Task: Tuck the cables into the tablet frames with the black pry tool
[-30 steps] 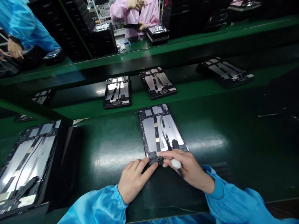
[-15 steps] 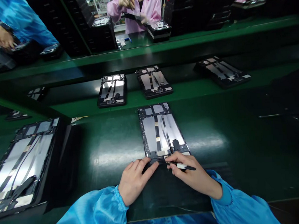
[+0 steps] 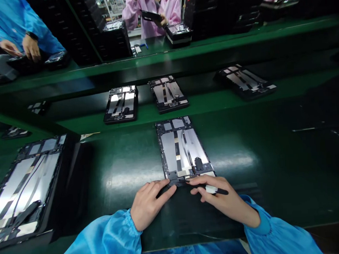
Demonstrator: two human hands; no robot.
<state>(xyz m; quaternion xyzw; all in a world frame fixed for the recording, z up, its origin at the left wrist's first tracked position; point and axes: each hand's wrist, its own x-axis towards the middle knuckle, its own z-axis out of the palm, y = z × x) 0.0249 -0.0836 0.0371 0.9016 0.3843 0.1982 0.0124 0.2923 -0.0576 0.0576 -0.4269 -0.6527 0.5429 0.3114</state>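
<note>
An opened tablet (image 3: pixel 184 149) lies in front of me, its silver inner plate and ribbon cables showing. My left hand (image 3: pixel 151 202) rests at its near left corner, index fingertip and thumb touching the edge and set apart from each other. In my right hand (image 3: pixel 218 200) is a slim pen-like tool (image 3: pixel 215 190) with a white and black handle. Its tip points at the tablet's near edge; the fingers hide much of it, and I cannot tell whether it touches. A small black part (image 3: pixel 198 163) sits on the tablet's lower right.
At my left stands a stack topped by another opened tablet (image 3: pixel 26 183). Beyond, a green belt (image 3: pixel 92 121) carries several opened tablets (image 3: pixel 168 93). A green shelf (image 3: pixel 154 59) runs behind it. Across from me are a person in pink (image 3: pixel 173 5) and a person in blue (image 3: pixel 43 31).
My right hand and its tool have shifted slightly right, while the left hand has slid a little left. Tablets on the belt have moved left. The person in pink has raised one hand.
</note>
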